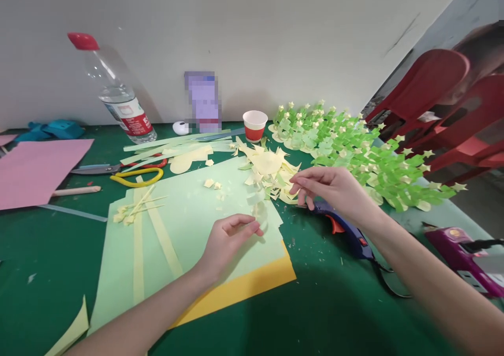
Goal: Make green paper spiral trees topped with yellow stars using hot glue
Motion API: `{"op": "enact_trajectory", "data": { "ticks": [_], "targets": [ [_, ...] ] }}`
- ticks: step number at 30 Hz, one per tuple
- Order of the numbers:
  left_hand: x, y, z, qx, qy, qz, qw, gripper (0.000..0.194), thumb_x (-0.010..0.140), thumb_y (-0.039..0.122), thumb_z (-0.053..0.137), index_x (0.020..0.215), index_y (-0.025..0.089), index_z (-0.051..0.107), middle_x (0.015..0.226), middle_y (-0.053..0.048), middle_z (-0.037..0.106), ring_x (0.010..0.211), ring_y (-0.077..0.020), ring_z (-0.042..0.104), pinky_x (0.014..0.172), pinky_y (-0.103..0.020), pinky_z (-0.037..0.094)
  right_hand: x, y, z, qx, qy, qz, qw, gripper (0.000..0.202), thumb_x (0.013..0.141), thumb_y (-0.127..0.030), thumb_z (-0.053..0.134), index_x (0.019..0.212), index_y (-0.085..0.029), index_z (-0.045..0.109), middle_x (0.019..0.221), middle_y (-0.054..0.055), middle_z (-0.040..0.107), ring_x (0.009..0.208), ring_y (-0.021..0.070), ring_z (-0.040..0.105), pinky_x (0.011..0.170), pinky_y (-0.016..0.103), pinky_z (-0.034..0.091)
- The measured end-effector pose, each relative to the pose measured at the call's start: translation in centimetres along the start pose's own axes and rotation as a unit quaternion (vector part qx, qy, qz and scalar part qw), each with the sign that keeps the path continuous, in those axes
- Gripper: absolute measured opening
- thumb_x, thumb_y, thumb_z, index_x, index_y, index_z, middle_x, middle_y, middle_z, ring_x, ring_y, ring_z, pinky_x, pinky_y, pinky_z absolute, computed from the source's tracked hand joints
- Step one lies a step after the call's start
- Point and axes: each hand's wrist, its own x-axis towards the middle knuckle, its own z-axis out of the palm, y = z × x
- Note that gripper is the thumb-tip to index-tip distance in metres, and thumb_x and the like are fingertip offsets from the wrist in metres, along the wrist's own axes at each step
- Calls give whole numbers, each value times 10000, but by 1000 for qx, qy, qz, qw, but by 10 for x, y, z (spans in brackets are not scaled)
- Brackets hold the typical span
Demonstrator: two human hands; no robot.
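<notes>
My left hand hovers over the pale green paper sheets, thumb and fingertips brought together in a pinch. Anything between those fingertips is too small to make out; a faint pale blur lies just beyond them. To the right, my right hand is also pinched, beside the heap of cream and green paper scraps; what it holds, if anything, cannot be seen. Below that wrist lies a dark blue glue gun with a red trigger. Small folded paper stars and pale paper strips rest on the sheets.
Many green paper plants with star tops stand at the right. Along the wall are a water bottle, a phone and a paper cup. Yellow-and-red-handled scissors, pink paper and a purple power strip lie around.
</notes>
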Motion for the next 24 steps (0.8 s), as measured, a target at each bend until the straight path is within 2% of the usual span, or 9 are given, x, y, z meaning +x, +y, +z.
{"op": "enact_trajectory", "data": {
  "ticks": [3,5,7,8,9,12,17,22,24],
  "targets": [
    [1,-2,-2,-19,-2,14,1000,122,714,290,593,661,185,624,664,-17,653,712,-164,582,749,-313,435,11,5,-2,-125,130,-20,983,233,652,-376,628,569,-164,583,479,6,552,408,104,478,446,268,411],
    [2,-3,-3,-21,-4,18,1000,126,717,290,589,662,184,627,667,-22,653,718,-169,583,757,-326,435,17,9,-5,-251,213,-57,943,323,711,-374,567,463,-169,546,369,-5,454,377,108,439,467,294,413],
    [2,-4,-3,-22,-3,17,1000,126,716,290,591,662,182,628,666,-23,654,715,-169,581,756,-329,433,21,12,-7,-320,227,-88,916,239,746,-311,517,591,-156,611,456,25,526,449,141,503,505,309,439],
    [2,-4,-3,-23,-2,16,1000,124,714,289,593,661,182,627,665,-21,654,711,-166,578,753,-326,432,22,14,-7,-332,204,-103,915,177,739,-252,511,799,-147,640,638,62,615,554,169,560,539,314,461],
    [2,-5,-3,-24,-1,14,1000,122,713,287,595,657,183,627,660,-18,653,704,-161,575,749,-320,429,22,15,-7,-338,171,-118,918,341,712,-191,516,1047,-154,571,901,99,632,702,200,595,590,324,483],
    [2,-4,-3,-27,-1,14,1000,123,714,282,594,645,186,626,649,-8,648,691,-148,564,738,-303,422,19,17,-5,-370,79,-174,909,743,669,-109,504,1348,-201,219,1384,92,286,1146,255,420,847,390,444],
    [2,-2,-4,-27,6,18,999,117,713,284,589,661,185,625,652,-13,645,705,-154,571,751,-310,428,18,16,-3,-412,35,-211,886,349,761,-179,463,1099,-176,554,1087,81,588,1072,259,447,908,452,372],
    [1,-1,-3,-31,5,20,999,128,713,300,586,653,191,616,647,-9,639,710,-151,575,748,-305,437,15,14,16,-369,-124,-226,893,559,637,-338,661,1147,-156,522,1104,92,563,1037,258,435,871,424,391],
    [1,2,-4,-37,5,32,999,116,714,299,590,669,196,621,644,-6,636,698,-151,573,740,-307,442,15,15,26,-342,-172,-209,900,404,647,-319,656,1020,-172,607,978,72,615,951,225,491,807,363,425]
  ]
}}
